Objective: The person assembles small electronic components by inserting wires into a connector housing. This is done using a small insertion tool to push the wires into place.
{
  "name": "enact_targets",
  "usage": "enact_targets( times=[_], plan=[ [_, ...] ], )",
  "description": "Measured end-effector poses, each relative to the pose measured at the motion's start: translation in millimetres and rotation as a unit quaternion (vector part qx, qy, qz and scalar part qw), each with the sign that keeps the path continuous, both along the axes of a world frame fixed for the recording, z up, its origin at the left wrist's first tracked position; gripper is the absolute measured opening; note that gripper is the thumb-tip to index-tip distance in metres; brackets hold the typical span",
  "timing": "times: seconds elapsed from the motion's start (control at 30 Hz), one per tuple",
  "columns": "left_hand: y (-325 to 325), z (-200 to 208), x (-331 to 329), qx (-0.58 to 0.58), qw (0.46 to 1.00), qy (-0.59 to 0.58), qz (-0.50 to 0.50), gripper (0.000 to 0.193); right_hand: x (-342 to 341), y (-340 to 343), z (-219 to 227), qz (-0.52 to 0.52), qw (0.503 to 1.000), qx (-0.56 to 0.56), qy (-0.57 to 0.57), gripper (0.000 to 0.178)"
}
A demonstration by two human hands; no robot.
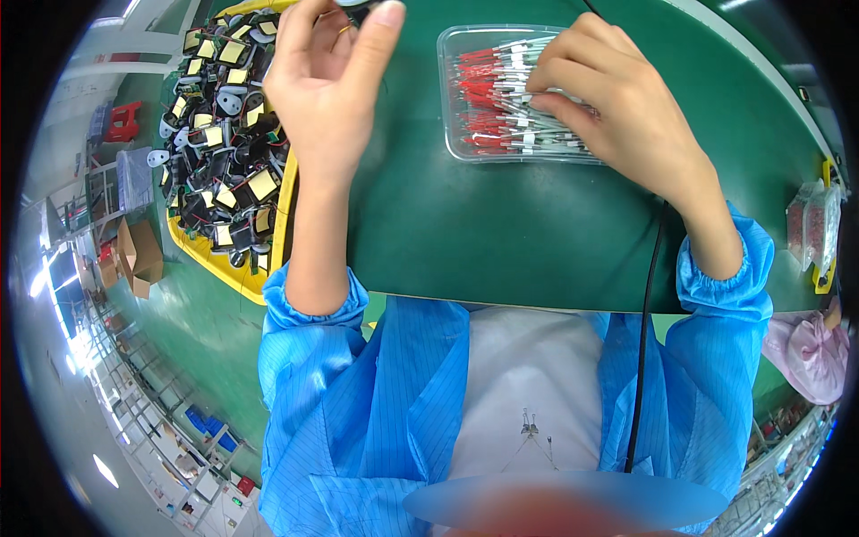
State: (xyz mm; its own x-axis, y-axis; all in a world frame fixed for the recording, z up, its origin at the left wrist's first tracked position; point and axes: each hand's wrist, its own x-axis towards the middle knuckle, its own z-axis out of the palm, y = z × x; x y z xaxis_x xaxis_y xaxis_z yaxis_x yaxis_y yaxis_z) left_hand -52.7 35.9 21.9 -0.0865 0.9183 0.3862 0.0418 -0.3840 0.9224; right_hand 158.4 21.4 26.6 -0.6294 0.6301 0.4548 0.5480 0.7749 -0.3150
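Note:
My left hand (324, 85) is raised at the top edge, between the yellow bin and the clear tray. Its fingers are curled around part of a grey and black piece (356, 4), mostly cut off by the frame. My right hand (617, 94) reaches over the right side of the clear plastic tray (449, 116). Its fingers and thumb are bent together among the thin red-and-white wire leads (483, 92) lying in rows there. Whatever sits between those fingertips is too small or hidden to name.
The yellow bin (215, 261) at left is heaped with black and grey parts (228, 170) bearing cream pads and wires. A black cable (646, 331) crosses the green table (501, 233) near edge. Clear bags (812, 224) stand at far right; a cardboard box (139, 255) lies beyond the bin.

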Motion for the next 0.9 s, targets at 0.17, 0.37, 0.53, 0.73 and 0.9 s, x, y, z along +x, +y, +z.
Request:
enact_targets(
  times=[0.17, 0.37, 0.53, 0.73, 0.9],
  plan=[
    [-4, -7, 0, -0.025, 0.995, -0.058, -0.073, 0.037, 4, -2, -20, -0.007, 0.999, 0.037, -0.027, 0.013],
    [-13, -11, 5, -0.070, 0.969, -0.185, -0.149, 0.035, 0, -4, -17, -0.008, 0.998, 0.053, -0.011, 0.013],
    [-9, -25, -4, -0.070, 0.952, -0.158, -0.253, 0.027, 19, -19, 0, -0.060, 0.998, -0.009, 0.027, 0.011],
    [-26, -20, 3, -0.048, 0.948, -0.093, -0.300, 0.031, 36, -53, 7, -0.098, 0.939, -0.197, 0.265, 0.013],
    [-36, -18, 18, -0.071, 0.927, -0.130, -0.345, 0.040, 44, -65, -4, -0.042, 0.850, -0.281, 0.443, 0.021]
  ],
)
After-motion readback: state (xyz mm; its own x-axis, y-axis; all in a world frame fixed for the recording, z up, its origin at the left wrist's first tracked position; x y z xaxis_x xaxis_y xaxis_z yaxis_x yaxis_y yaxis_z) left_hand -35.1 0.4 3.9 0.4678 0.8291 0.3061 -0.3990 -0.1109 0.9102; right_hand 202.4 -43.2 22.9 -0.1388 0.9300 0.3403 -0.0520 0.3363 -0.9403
